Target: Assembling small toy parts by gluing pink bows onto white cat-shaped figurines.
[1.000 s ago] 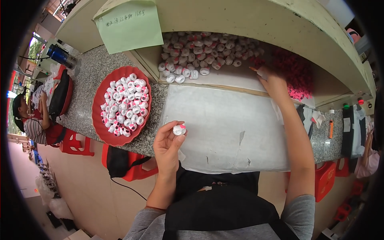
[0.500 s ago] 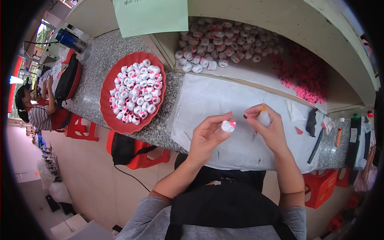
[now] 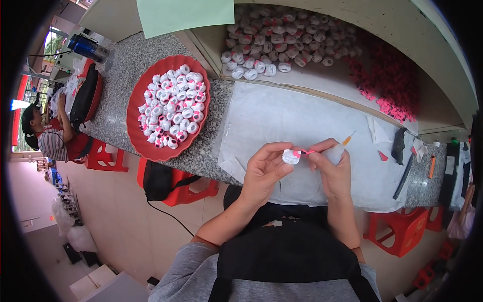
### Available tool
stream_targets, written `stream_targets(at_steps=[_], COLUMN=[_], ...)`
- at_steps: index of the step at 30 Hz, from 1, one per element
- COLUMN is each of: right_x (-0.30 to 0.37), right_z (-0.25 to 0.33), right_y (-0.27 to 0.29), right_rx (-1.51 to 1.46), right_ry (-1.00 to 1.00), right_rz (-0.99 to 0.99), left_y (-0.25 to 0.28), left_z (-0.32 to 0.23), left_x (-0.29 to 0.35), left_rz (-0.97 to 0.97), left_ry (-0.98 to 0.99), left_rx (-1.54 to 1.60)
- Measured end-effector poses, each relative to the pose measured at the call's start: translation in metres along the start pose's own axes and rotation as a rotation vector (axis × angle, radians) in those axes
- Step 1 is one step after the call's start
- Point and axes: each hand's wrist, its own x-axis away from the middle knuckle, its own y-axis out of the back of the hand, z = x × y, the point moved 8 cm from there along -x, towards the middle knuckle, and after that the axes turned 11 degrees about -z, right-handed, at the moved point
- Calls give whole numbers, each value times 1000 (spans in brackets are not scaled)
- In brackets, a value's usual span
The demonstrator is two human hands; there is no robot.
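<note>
My left hand (image 3: 262, 173) pinches a small white rounded piece (image 3: 290, 157) with pink on its top, like a little toy head. Close beside it, my right hand (image 3: 335, 176) holds a small pink and black piece (image 3: 306, 151) between thumb and forefinger, at the side of the white piece; whether the two touch I cannot tell for sure. Tucked in the same right hand is a translucent squeeze bottle (image 3: 333, 153) with an orange needle tip pointing up and right. Both hands are over the white sheet (image 3: 271, 116) on the bench.
A red scalloped bowl (image 3: 132, 113) full of similar white and pink pieces stands at left. A shelf ahead holds more white pieces (image 3: 287, 38) and a pink heap (image 3: 390, 95). Right lie scraps, a black strip (image 3: 402, 176) and an orange tool (image 3: 431, 166). Another person (image 3: 53, 133) sits far left.
My right hand has brought the pink and black piece left, up to the white piece in my left hand. The bottle's tip now leans right. The whole view has shifted slightly.
</note>
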Motion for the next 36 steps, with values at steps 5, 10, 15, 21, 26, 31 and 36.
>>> stream_targets(at_steps=[5,10,15,21,26,31,36], right_x=[10,19,17,14,15,17,19], right_z=[14,8,5,0,-1,4,9], right_y=[0,-20,-21,-19,-16,-14,-16], right_rx=[43,-22,-36,-60,-40,96,103], right_ry=[61,-17,-29,-26,-12,125,177], right_rz=[-20,114,84,77,60,16,48], left_y=[6,1,-1,-8,-12,-4,-7], left_z=[-5,-19,-25,-25,-25,-16,-18], left_x=[-1,3,5,6,8,4,5], left_rz=[-55,-73,-34,30,71,29,28], left_ry=[-83,-319,-446,-487,-452,-212,-184], left_rx=[-159,-359,-542,-632,-591,-296,-226])
